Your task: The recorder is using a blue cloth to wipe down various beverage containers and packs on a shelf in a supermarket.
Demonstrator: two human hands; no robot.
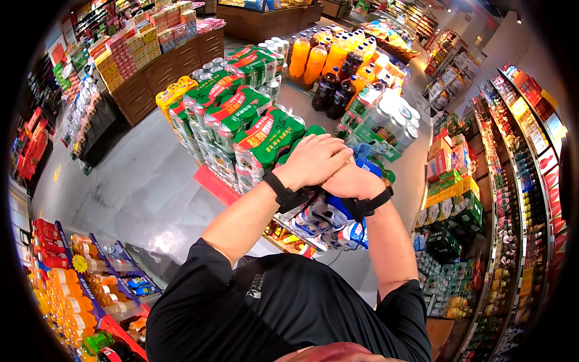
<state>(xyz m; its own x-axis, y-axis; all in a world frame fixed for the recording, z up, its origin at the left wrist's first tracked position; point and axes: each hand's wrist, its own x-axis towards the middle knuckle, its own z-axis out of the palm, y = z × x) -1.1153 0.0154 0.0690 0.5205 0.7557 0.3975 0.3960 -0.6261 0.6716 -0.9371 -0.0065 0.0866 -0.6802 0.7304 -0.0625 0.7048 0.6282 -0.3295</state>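
My left hand (313, 158) lies across the fingers of my right hand (354, 181), over the near end of a pallet of drinks. Stretched out and slightly bent, the left fingers rest on the right hand, whose own fingers are mostly hidden beneath. Each wrist wears a black band. Just left of my hands are shrink-wrapped can packs (269, 134) with green and red tops. Blue and white can packs (329, 212) show below my wrists. A small bluish thing (363, 150), perhaps cloth, sits beyond my right hand; whether I touch it cannot be seen.
Large orange soda bottles (315, 63) and dark cola bottles (327, 89) stand beyond the packs. Long shelves (503, 181) of goods line the right side. Juice bottles (69, 301) fill a display at lower left. A wooden counter (172, 63) holds boxed drinks at far left.
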